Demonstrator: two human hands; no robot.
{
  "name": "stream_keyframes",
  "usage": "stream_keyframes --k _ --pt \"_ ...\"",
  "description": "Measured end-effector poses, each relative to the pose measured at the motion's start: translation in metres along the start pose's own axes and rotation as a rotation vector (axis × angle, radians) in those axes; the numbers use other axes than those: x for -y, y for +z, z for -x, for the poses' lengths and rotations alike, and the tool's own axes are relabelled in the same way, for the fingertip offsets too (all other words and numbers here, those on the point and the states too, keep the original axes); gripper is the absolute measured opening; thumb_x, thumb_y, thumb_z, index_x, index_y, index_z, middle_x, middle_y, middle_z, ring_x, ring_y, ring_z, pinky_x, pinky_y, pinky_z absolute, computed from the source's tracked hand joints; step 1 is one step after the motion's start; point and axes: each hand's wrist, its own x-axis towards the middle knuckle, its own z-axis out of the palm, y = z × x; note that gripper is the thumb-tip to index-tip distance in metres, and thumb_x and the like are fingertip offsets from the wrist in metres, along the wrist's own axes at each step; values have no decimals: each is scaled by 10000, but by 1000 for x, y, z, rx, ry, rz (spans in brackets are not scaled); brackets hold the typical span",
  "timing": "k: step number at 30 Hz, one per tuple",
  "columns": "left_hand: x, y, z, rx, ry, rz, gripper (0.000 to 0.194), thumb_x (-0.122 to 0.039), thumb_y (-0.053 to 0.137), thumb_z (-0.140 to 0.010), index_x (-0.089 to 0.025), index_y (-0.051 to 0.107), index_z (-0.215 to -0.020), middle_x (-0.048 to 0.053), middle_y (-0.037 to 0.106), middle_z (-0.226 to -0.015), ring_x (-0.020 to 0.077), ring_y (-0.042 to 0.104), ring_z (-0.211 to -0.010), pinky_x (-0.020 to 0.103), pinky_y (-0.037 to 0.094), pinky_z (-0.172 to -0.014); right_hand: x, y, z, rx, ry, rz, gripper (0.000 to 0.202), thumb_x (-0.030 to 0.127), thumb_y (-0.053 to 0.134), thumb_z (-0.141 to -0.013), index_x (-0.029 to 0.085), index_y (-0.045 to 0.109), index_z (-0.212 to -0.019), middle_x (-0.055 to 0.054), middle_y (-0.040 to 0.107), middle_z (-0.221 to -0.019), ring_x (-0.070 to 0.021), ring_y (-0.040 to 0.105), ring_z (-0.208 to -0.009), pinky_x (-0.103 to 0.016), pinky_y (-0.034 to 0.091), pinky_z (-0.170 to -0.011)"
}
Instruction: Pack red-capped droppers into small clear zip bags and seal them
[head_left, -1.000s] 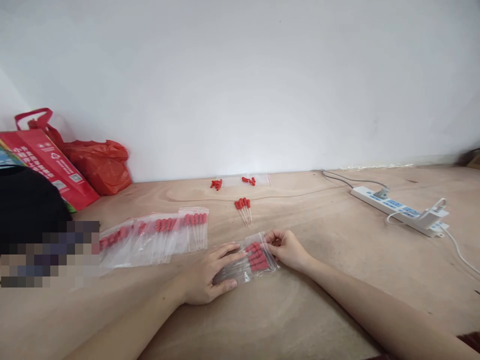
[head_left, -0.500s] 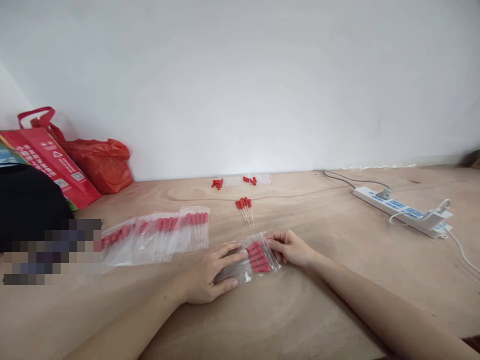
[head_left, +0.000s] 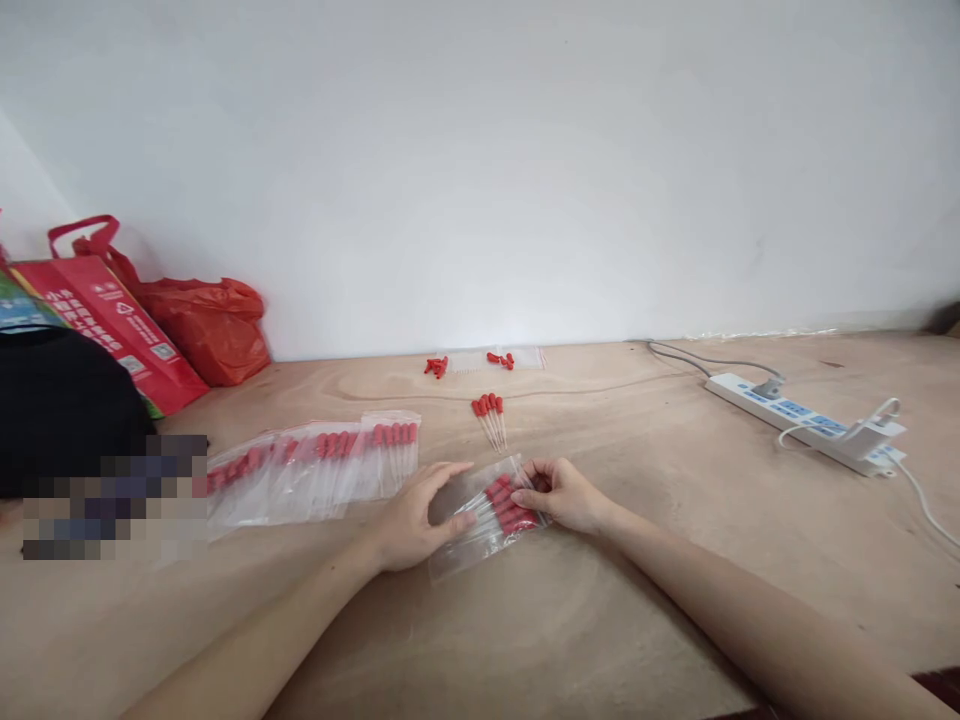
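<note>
Together, red-topped droppers (head_left: pixel 514 519) in bag (head_left: pixel 459 561).

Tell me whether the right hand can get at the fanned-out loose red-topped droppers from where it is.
Probably yes: the right hand looks near the loose droppers, with nothing visible blocking them, though its fingers are pinching the clear bag.

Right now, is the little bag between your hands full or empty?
It has things in it: red-topped sticks show through the clear bag, between the left hand and right hand.
</note>
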Motion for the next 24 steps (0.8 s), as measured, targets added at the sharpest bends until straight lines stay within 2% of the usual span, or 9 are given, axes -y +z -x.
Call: stream_keyframes --k 3,6,9,11,13,15,20,22,24 --pt "5 3 -8 -46 -133 92 487 -441 517 -750 -195 428 -1161 68 556 -997 192 533 -849 320 435 -751 2 11 -5 -4 -103 10 301 405 633 -656 172 628 -847 10 580 -628 -101 498 -543 -225 398 -519" --pt "6 2 -12 25 -191 180 451 -439 555 -712 -167 484 -1066 9 543 -754 143 509 -643 254 414 -584 4 21 -10 -10 -178 54 307 361 617 -680 207 629 -945 28 547 -626 -88 451 -532 -221 378 -523" --pt "3 1 -10 87 -185 233 323 -423 556 -709 -162 526 -897 -29 487 -641 125 474 -592 223 367 -532 4 26 -14 -68 -217 48 376 312 645 -647 219 599 -1009 57 465 -604 -67 384 -512 -205 344 -512" --pt "1 0 -8 61 -183 248 268 -414 534 -724 -168 510 -828 -33 488 -633 124 475 -592 224 362 -539 4 25 -15 -164 -206 38 396 292 664 -621 195 583 -997 77 383 -569 -58 342 -496 -196 316 -497" --pt "2 -1 -5 -20 -187 270 247 -409 515 -733 -176 484 -810 -23 522 -668 136 505 -621 237 379 -570 2 23 -15 -234 -183 43 369 287 656 -627 170 570 -966 91 314 -542 -53 304 -476 -192 289 -481" --pt "7 -6 -5 -148 -217 298 269 -416 516 -719 -180 463 -838 -3 556 -716 157 538 -659 256 396 -600 1 20 -14 -239 -171 54 323 288 629 -654 162 562 -943 93 298 -534 -52 289 -467 -193 278 -476" --pt "50 -39 -10 -650 -407 222 459 -469 567 -602 -171 416 -917 41 560 -826 197 562 -723 281 420 -618 1 18 -12 -237 -164 109 247 272 614 -666 169 582 -887 52 415 -624 -59 364 -524 -196 322 -513" --pt "68 -53 -11 -733 -526 110 498 -471 570 -602 -165 400 -956 51 561 -831 208 565 -721 291 426 -617 1 18 -12 -240 -164 134 230 267 615 -667 174 587 -875 34 451 -673 -63 384 -548 -200 342 -533" --pt "78 -62 -11 -724 -614 -19 507 -463 555 -635 -155 382 -1000 66 567 -847 225 568 -732 311 432 -633 1 17 -13 -233 -157 152 224 262 614 -671 177 589 -876 23 469 -700 -63 390 -553 -203 351 -539"
